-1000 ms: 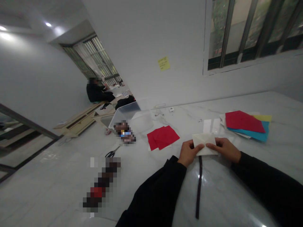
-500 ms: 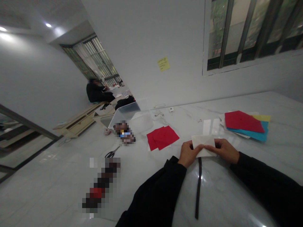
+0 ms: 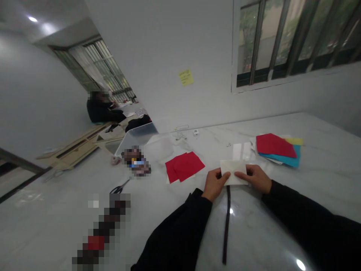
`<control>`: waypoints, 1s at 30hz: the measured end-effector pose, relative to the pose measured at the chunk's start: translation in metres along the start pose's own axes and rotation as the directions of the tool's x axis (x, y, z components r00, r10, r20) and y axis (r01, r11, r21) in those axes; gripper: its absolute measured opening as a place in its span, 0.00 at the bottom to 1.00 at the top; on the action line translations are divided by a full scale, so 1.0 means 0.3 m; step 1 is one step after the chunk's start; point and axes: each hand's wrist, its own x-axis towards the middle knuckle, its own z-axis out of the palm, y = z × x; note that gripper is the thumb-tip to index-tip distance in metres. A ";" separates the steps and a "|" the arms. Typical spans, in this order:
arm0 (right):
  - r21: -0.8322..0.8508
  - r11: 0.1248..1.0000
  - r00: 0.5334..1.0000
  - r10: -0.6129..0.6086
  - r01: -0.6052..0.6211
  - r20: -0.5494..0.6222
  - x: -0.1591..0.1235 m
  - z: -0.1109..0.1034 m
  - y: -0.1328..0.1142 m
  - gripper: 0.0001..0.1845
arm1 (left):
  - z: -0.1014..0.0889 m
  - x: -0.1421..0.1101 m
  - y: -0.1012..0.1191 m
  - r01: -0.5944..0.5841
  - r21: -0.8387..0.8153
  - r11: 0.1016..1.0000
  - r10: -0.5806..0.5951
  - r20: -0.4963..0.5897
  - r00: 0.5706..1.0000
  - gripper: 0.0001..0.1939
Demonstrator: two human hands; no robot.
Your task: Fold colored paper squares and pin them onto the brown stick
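Observation:
A small cream folded paper [image 3: 233, 166], which looks like an envelope, is between my two hands. At its left edge my left hand [image 3: 214, 183] grips it, thumb on the front and fingers mostly hidden behind. My right hand [image 3: 257, 177] pinches the right side the same way, and the thumb tips lie close together on the paper. A narrow dark strip [image 3: 227, 226] runs from below the paper toward me. Left of my hands lie overlapping red papers [image 3: 187, 165], folded like envelopes, with pale paper under them.
A stack of red, blue, yellow and white papers [image 3: 278, 146] lies at right. Scissors [image 3: 117, 189] and blurred-out items are at left, near a clear plastic bin [image 3: 138, 133]. A small white plug [image 3: 195, 132] is by the wall. Another person [image 3: 101, 109] sits far back left.
My view has turned slightly right, so everything sits further left in the picture. My left thumb has drawn back a little from my right thumb; both hands still hold the cream paper.

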 end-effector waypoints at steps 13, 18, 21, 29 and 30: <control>0.136 0.990 0.998 -0.043 0.038 0.035 0.019 0.010 0.011 0.25 | -0.009 0.010 0.033 0.008 0.023 1.000 -0.008 0.005 1.000 0.22; 0.110 0.994 0.999 -0.028 0.025 0.024 0.017 0.011 0.015 0.25 | -0.009 0.010 0.031 0.012 0.034 0.999 -0.012 -0.005 1.000 0.19; 0.088 0.996 0.999 -0.017 0.015 0.029 0.010 0.009 0.005 0.26 | -0.006 0.008 0.029 0.015 0.031 0.999 -0.015 -0.010 1.000 0.19; 0.021 1.000 0.997 -0.021 0.020 0.080 -0.006 0.004 -0.008 0.27 | 0.001 -0.003 0.000 0.028 0.149 0.988 -0.023 -0.038 0.999 0.21; 0.023 1.000 0.996 -0.018 0.016 0.083 -0.007 0.005 -0.006 0.27 | 0.002 -0.005 -0.004 0.027 0.150 0.988 -0.022 -0.038 0.999 0.21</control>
